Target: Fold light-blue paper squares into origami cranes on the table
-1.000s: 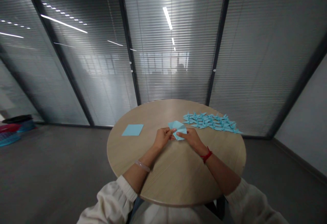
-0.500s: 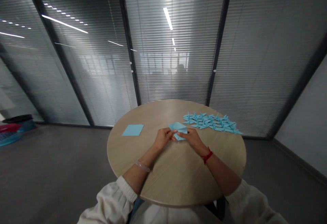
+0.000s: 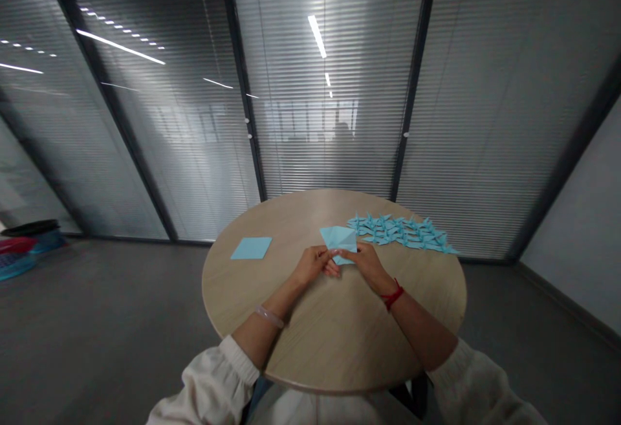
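Note:
A light-blue sheet of origami paper (image 3: 340, 237), partly folded and creased, is held up over the middle of the table. My left hand (image 3: 314, 263) pinches its lower left edge between thumb and fingers. On the paper's right side, my right hand (image 3: 366, 261) grips it with the thumb in front; its other fingers are mostly hidden behind the sheet. To the left lies a flat stack or sheet of blue paper (image 3: 251, 248). Several folded blue paper cranes (image 3: 400, 230) stand close together in rows at the right back.
The round wooden table (image 3: 310, 341) has a curved edge close to my body. Behind it rises a glass partition with blinds (image 3: 320, 160). Blue and red containers (image 3: 19, 253) sit on the floor at the far left.
The upper part of the paper has opened upward and now shows as a broader, flatter face. Both hands keep their hold in nearly the same place.

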Tool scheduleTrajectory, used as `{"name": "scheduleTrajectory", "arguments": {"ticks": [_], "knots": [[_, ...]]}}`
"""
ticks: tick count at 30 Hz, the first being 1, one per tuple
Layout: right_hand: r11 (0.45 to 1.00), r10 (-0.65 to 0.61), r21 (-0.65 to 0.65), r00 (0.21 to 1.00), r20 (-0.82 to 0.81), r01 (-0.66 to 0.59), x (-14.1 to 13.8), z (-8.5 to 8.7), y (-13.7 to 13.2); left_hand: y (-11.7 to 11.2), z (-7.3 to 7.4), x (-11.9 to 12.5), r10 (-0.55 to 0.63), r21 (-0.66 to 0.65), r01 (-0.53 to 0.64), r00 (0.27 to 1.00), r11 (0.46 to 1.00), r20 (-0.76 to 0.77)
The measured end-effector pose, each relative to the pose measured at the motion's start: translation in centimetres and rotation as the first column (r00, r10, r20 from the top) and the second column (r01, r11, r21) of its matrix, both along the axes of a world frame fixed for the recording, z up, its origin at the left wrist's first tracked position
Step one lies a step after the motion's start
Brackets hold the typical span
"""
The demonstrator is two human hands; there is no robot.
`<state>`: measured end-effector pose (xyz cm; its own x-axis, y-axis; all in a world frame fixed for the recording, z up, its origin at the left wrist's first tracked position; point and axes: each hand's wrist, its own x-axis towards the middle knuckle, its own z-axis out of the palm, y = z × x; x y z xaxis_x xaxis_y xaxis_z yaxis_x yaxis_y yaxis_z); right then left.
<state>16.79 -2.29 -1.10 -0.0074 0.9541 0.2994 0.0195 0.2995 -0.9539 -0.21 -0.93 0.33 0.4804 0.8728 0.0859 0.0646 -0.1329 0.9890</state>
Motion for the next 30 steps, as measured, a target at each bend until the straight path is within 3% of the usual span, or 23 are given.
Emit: {"name": "scheduleTrajectory", "arguments": {"ticks": [5,13,18,24,30], "knots": [[0.999,-0.03,0.019,1.0,-0.006,0.03,0.03,0.26,-0.24,-0.11,-0.2,0.17,-0.051,-0.071,0.05,0.999,0.996,-0.011],[1.0,0.019,0.025,0.999,-0.045,-0.018,-0.09,0.48,-0.45,-0.31,-0.23,0.3,-0.05,0.075,0.055,0.996,0.996,-0.068],[0.999,-0.026,0.037,0.999,-0.037,0.027,0.16,-0.03,0.06,-0.44,-0.48,0.46,-0.124,0.001,0.124,0.989,0.992,-0.077],[0.999,-0.002,0.041,0.997,-0.077,0.006,-0.04,0.34,-0.3,-0.75,0.12,0.05,-0.014,0.244,0.063,0.981,0.968,-0.195],[0.999,-0.023,0.035,0.996,-0.088,0.026,-0.18,0.73,-0.62,-0.57,-0.07,0.12,-0.097,0.091,0.108,0.987,0.99,-0.125]]}}
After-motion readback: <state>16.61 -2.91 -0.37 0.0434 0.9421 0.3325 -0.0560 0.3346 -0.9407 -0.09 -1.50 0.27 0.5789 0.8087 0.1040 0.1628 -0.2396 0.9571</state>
